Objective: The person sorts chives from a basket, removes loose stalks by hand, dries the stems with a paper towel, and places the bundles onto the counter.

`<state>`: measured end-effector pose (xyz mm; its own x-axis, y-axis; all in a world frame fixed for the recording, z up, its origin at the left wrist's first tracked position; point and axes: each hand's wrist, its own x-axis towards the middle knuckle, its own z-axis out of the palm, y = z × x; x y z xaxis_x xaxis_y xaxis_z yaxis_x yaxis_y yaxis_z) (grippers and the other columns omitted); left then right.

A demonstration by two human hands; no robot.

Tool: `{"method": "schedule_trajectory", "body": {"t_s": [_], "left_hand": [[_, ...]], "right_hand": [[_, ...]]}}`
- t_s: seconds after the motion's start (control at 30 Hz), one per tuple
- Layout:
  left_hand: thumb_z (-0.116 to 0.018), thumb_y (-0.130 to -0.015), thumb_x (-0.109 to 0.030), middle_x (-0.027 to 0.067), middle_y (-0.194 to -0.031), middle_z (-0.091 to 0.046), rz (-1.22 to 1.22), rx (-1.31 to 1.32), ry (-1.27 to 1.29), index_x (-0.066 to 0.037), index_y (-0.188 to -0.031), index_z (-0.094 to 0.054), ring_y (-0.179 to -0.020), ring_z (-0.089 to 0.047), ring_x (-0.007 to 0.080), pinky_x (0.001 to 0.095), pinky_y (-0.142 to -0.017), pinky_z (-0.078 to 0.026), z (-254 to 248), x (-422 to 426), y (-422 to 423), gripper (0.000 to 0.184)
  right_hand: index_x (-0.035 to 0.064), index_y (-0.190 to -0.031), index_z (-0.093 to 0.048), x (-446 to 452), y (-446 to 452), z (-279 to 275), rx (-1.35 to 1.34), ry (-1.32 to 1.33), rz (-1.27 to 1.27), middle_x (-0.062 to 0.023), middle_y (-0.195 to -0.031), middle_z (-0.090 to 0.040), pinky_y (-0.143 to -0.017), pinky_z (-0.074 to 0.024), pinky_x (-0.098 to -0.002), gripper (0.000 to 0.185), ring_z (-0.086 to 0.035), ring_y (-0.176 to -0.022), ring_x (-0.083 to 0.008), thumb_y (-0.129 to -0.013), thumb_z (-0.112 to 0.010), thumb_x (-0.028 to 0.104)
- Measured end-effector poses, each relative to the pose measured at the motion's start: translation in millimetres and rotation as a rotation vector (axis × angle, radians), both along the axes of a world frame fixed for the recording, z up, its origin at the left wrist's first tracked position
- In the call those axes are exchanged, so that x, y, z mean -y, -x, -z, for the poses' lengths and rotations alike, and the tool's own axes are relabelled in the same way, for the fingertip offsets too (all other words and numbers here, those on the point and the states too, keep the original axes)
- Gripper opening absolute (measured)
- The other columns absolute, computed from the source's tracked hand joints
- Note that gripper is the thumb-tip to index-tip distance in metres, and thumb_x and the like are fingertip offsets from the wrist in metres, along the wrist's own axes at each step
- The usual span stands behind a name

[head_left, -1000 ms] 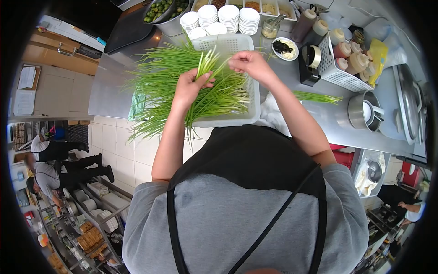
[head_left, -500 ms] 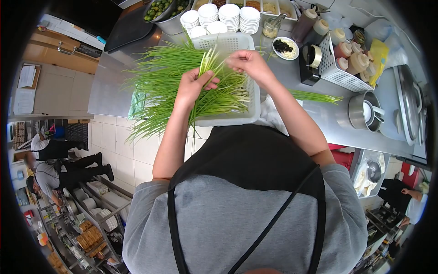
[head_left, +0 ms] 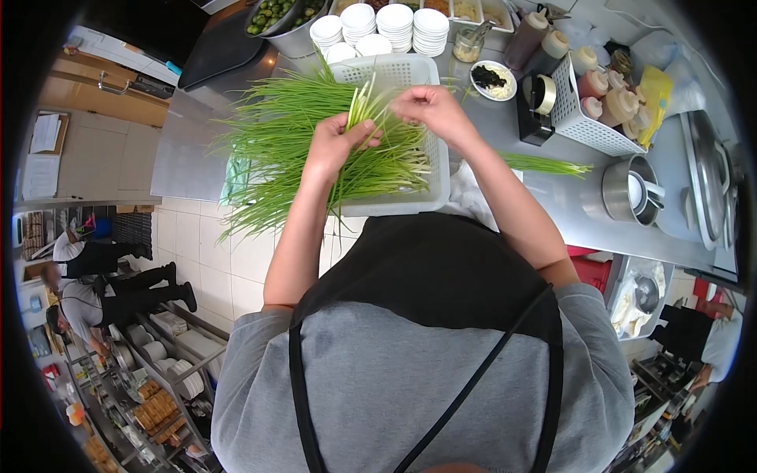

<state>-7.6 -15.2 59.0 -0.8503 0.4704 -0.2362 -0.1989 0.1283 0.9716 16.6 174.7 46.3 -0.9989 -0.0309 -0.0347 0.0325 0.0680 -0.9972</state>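
Note:
Long green chives (head_left: pixel 284 134) fill a white perforated basket (head_left: pixel 443 169) and hang over its left side. Above them my left hand (head_left: pixel 337 146) is closed around a small bunch of chives (head_left: pixel 360 106), pale ends pointing up. Just right of that bunch is my right hand (head_left: pixel 426 109), its fingers pinched together and partly blurred; what they hold, if anything, is too small to tell. A separate bundle of chives (head_left: pixel 544 165) lies on the steel counter (head_left: pixel 544 206) to the right.
Stacked white dishes (head_left: pixel 394 27) stand behind the basket. A small bowl (head_left: pixel 494 81), a tape dispenser (head_left: pixel 538 106), a bottle basket (head_left: pixel 591 130) and metal pots (head_left: pixel 623 191) are at the right. Co-workers (head_left: pixel 87 303) stand at far left, another person (head_left: pixel 721 339) at far right.
My left hand has shifted slightly to the right with its bunch. My right hand has stayed nearly in place, its fingers still blurred. The person at far right has moved.

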Motion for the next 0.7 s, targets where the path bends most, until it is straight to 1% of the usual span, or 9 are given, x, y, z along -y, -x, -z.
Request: {"method": "schedule_trajectory", "body": {"t_s": [0.23,0.33,0.4,0.57,0.7], "left_hand": [[-0.054,-0.083,-0.012,0.0105,-0.080,-0.063,0.024,-0.007,-0.012,0.002,-0.091,-0.058,-0.069,-0.059,0.0129,0.0232,-0.064,-0.045,-1.2,1.6,0.9,0.017],[-0.054,-0.083,-0.013,0.0112,-0.081,-0.063,0.013,-0.012,-0.005,0.002,-0.090,-0.057,-0.069,-0.059,0.0132,0.0235,-0.064,-0.045,-0.9,3.2,1.1,0.017],[-0.054,-0.083,-0.013,0.0116,-0.081,-0.063,0.012,-0.004,-0.007,0.002,-0.090,-0.057,-0.070,-0.059,0.0135,0.0237,-0.065,-0.045,-0.8,6.1,1.5,0.017],[-0.054,-0.083,-0.014,0.0106,-0.080,-0.062,0.006,0.019,-0.033,0.001,-0.091,-0.057,-0.068,-0.058,0.0125,0.0233,-0.064,-0.044,2.5,4.6,2.1,0.017],[-0.055,-0.082,-0.014,0.0068,-0.074,-0.061,0.030,0.001,0.000,0.000,-0.087,-0.058,-0.061,-0.052,0.0091,0.0216,-0.058,-0.041,6.0,-1.2,0.8,0.014]], "right_hand": [[0.0025,-0.079,-0.062,-3.3,0.9,-0.8,0.009,-0.008,-0.007,0.0020,-0.067,-0.056,-0.056,-0.0372,-0.0185,0.012,-0.048,-0.061,-0.0045,-0.077,-0.061,0.015],[0.0025,-0.081,-0.062,-7.8,1.6,-1.6,0.023,-0.004,0.039,0.0017,-0.069,-0.057,-0.058,-0.0377,-0.0182,0.012,-0.048,-0.063,-0.0043,-0.078,-0.060,0.014],[0.0026,-0.084,-0.061,-12.2,-0.1,-8.2,0.048,0.115,0.078,0.0013,-0.072,-0.058,-0.060,-0.0383,-0.0180,0.014,-0.049,-0.065,-0.0040,-0.079,-0.059,0.015],[0.0031,-0.086,-0.060,-11.2,2.3,-1.9,0.073,0.174,0.061,0.0013,-0.074,-0.058,-0.061,-0.0388,-0.0180,0.015,-0.049,-0.065,-0.0038,-0.080,-0.059,0.017],[0.0044,-0.088,-0.059,-3.0,2.7,4.6,0.114,0.266,0.086,0.0013,-0.077,-0.058,-0.062,-0.0396,-0.0181,0.015,-0.049,-0.067,-0.0040,-0.080,-0.058,0.017]]}}
